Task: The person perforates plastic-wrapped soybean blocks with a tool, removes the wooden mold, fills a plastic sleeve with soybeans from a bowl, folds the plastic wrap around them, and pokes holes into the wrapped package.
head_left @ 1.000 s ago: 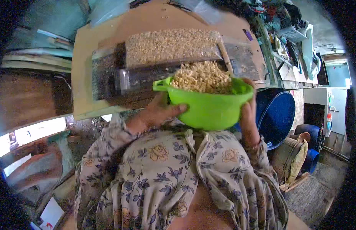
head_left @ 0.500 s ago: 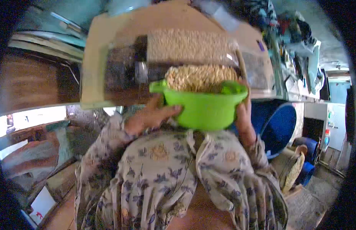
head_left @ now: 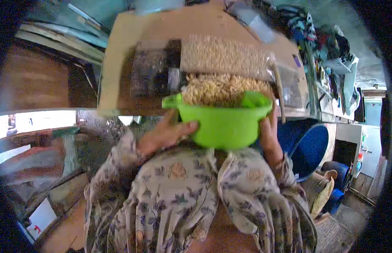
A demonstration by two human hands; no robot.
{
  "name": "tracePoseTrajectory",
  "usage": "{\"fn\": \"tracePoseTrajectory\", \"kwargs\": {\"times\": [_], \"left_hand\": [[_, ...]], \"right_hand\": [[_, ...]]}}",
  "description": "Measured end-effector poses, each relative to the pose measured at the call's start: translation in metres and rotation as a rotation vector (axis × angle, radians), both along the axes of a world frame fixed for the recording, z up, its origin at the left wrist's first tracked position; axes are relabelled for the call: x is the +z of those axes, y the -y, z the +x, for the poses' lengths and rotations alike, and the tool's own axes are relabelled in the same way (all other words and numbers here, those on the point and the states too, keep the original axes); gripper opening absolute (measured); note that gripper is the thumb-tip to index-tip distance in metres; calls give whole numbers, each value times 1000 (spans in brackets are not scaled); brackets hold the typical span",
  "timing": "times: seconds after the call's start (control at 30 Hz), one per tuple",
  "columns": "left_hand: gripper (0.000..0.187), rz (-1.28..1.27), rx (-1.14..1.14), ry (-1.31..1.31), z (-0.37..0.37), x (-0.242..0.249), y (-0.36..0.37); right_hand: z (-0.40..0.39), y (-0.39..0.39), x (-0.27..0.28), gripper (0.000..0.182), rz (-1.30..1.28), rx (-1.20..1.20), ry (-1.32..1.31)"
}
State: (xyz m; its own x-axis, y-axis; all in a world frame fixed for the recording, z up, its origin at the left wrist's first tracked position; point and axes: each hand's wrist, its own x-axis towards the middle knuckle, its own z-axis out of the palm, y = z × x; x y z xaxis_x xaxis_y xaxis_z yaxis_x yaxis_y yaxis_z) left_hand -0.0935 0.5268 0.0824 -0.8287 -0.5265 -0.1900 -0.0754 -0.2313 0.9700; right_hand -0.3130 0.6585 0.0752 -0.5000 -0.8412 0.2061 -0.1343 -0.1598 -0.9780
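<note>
A bright green plastic bowl (head_left: 225, 126) with a side handle is held between both of my hands, just above my lap. My left hand (head_left: 170, 131) grips its left side, thumb pressed on the outer wall below the handle. On the opposite side, my right hand (head_left: 268, 128) is wrapped around the wall, fingers partly hidden behind it. Pale tan, nut-like pieces (head_left: 221, 86) show at and beyond the bowl's far rim, heaped up. Inside the rim at the right sits a green piece (head_left: 255, 99), blurred.
A tan board (head_left: 158, 25) in front of me bears a layer of pale pieces (head_left: 225, 52) and a dark section (head_left: 149, 67) at left. A wooden stick (head_left: 278, 88) stands at right. A blue barrel (head_left: 307, 147) is on the right, a wicker basket (head_left: 320, 194) beyond it.
The view has shifted slightly, so the board appears further right and lower. The bowl sits a little lower in view, still between both hands.
</note>
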Motion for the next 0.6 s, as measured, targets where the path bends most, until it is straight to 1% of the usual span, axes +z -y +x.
{"fn": "tracePoseTrajectory", "kwargs": {"times": [0.03, 0.07, 0.13, 0.2, 0.23, 0.3, 0.33, 0.37, 0.43, 0.47, 0.5, 0.53, 0.57, 0.6], "left_hand": [[52, -55, 41, -178, 1, 2, -6], [54, 41, 9, 12, 4, 1, -3], [55, 140, -22, 199, 7, 1, 1], [56, 65, -66, -44, 5, 5, 5], [56, 63, -64, -45, 5, 5, 6], [58, -59, -10, -9, 5, 5, 4], [58, -57, -12, -8, 7, 2, 2], [59, -218, -34, -48, 10, -3, 2], [59, -367, -60, -81, 11, 3, 4], [62, -105, -103, 124, 12, 11, 7], [61, -113, -95, 54, 9, 8, 7], [61, -120, -88, -17, 7, 5, 7], [61, -126, -84, -87, 4, 2, 7], [61, -48, -78, 16, 5, 11, 4]], "right_hand": [[-5, 3, -5, 78, -55, 86, -14], [-2, 4, -4, 78, -40, 64, -17], [1, 5, -3, 78, -23, 46, -23], [2, 7, -4, 79, -24, 29, 11], [1, 9, -6, 79, -26, 31, 11], [-1, 8, -11, 77, -34, 28, 18], [0, 8, -7, 77, -32, 26, 18], [2, 8, 0, 78, -65, 64, 50], [3, 9, 2, 78, -87, 97, 90], [2, 10, -1, 80, -33, 52, 60], [0, 12, -1, 82, 12, 8, 21], [0, 10, -5, 79, -74, 25, 51], [0, 6, -1, 78, -40, 64, 78], [0, 3, -3, 80, -16, 56, 82]]}}
